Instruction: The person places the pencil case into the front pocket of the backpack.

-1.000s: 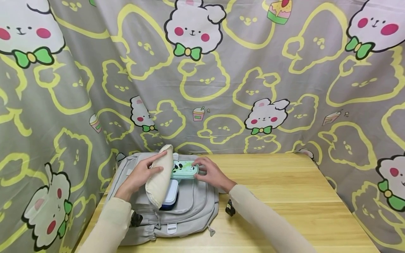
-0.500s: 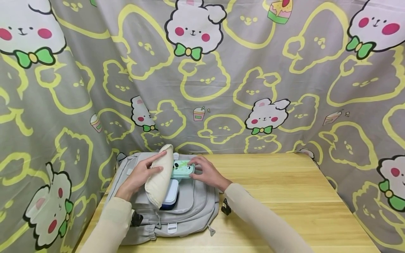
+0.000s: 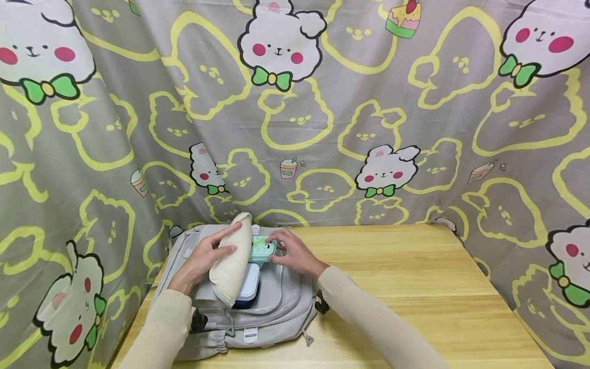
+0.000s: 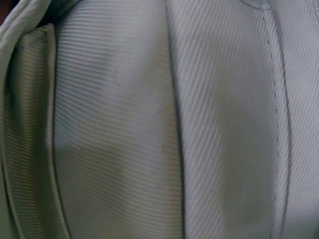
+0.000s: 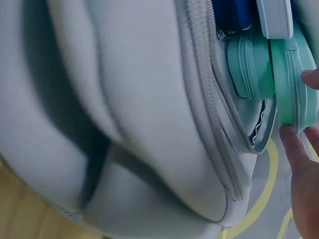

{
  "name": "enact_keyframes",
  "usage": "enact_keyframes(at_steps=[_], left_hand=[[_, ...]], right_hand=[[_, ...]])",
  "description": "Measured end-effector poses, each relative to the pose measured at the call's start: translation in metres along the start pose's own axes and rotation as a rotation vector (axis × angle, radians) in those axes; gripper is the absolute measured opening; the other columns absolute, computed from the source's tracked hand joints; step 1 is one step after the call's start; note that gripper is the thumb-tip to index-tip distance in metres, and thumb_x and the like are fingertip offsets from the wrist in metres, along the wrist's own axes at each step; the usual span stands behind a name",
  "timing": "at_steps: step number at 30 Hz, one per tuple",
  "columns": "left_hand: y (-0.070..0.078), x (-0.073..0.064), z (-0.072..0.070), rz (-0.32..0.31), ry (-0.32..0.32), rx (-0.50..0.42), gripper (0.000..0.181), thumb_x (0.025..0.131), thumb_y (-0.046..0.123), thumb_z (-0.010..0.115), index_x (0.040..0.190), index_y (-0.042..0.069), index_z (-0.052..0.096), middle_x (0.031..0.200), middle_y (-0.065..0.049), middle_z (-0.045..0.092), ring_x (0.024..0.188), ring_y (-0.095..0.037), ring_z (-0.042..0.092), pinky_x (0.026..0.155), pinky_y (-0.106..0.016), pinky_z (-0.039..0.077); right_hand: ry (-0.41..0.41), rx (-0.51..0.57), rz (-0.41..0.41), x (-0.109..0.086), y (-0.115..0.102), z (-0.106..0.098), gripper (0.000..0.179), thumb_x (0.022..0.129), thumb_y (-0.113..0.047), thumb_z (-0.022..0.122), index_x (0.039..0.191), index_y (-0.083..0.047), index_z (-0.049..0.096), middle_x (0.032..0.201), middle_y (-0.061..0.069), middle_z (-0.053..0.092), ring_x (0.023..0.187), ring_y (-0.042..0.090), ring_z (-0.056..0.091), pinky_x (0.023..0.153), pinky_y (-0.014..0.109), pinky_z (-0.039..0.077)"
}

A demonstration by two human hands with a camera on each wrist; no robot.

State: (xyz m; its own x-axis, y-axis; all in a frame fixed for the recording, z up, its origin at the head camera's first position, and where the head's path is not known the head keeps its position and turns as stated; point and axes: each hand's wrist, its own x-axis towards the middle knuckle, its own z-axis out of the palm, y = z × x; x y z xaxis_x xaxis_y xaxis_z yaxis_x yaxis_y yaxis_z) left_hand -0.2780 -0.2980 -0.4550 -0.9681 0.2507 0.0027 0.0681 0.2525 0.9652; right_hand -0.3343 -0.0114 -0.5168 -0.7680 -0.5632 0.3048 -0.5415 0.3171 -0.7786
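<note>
A light grey backpack (image 3: 286,318) lies on the wooden table. My left hand (image 3: 205,259) holds a cream fabric piece (image 3: 232,266), which leans upright over the bag; the thumb and index finger lie on its near face, other fingers hidden. My right hand (image 3: 295,251) grips the end of a mint-green zip case (image 3: 262,248) with a printed lid, its left part hidden behind the cream fabric. In the right wrist view, right-hand fingertips touch this case (image 5: 294,84) beside another mint zip case (image 5: 249,64) at the zipped opening. A white-and-navy box (image 3: 249,282) sits below.
The bag's ribbed grey fabric (image 4: 124,124) fills the left wrist view. A zipper pull (image 3: 308,337) hangs at the bag's front edge. The wooden table top (image 3: 405,287) extends to the right, and a patterned curtain (image 3: 322,123) surrounds the table.
My right hand has moved left with the mint-green zip case, and more of the case is now hidden behind the cream fabric. My left hand has barely moved.
</note>
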Motion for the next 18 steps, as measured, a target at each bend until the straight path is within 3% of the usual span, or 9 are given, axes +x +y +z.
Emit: enact_keyframes(at_steps=[10,18], left_hand=[[-0.006,0.002,-0.002,-0.018,0.000,-0.068,0.066,0.107,0.016,0.069,0.168,0.023,0.046,0.180,-0.012,0.027,0.156,-0.036,0.038,0.099,-0.022,0.056],[-0.009,0.003,-0.003,-0.010,-0.016,-0.084,0.067,0.107,0.018,0.070,0.169,0.023,0.045,0.181,-0.010,0.025,0.160,-0.036,0.033,0.100,-0.020,0.055]], right_hand=[[-0.001,0.013,-0.017,0.009,-0.004,0.006,0.038,0.096,-0.007,0.080,0.132,-0.007,0.070,0.145,0.015,0.059,0.136,0.031,0.059,0.114,0.043,0.055],[0.001,0.040,0.011,0.012,-0.010,0.013,0.038,0.095,-0.006,0.080,0.132,-0.008,0.070,0.146,0.015,0.058,0.136,0.032,0.061,0.113,0.046,0.056]])
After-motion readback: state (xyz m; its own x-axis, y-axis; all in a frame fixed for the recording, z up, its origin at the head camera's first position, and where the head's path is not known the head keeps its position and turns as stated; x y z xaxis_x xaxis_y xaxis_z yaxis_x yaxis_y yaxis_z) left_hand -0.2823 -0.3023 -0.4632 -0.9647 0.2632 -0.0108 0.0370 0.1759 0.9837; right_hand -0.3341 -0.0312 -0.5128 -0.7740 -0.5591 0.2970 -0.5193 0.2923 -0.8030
